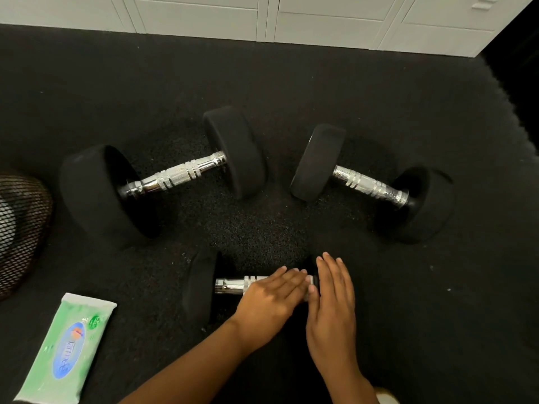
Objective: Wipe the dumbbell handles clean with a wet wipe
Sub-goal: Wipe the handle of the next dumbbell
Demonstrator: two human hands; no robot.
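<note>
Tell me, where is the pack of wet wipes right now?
In the head view the wipes pack lies on the black floor at the bottom left, left of the nearest dumbbell and both hands, below a mesh object.

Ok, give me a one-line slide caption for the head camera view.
Both hands, left hand and right hand, rest on the nearest dumbbell, wet wipe pack lying unopened-looking beside two more dumbbells.
</note>
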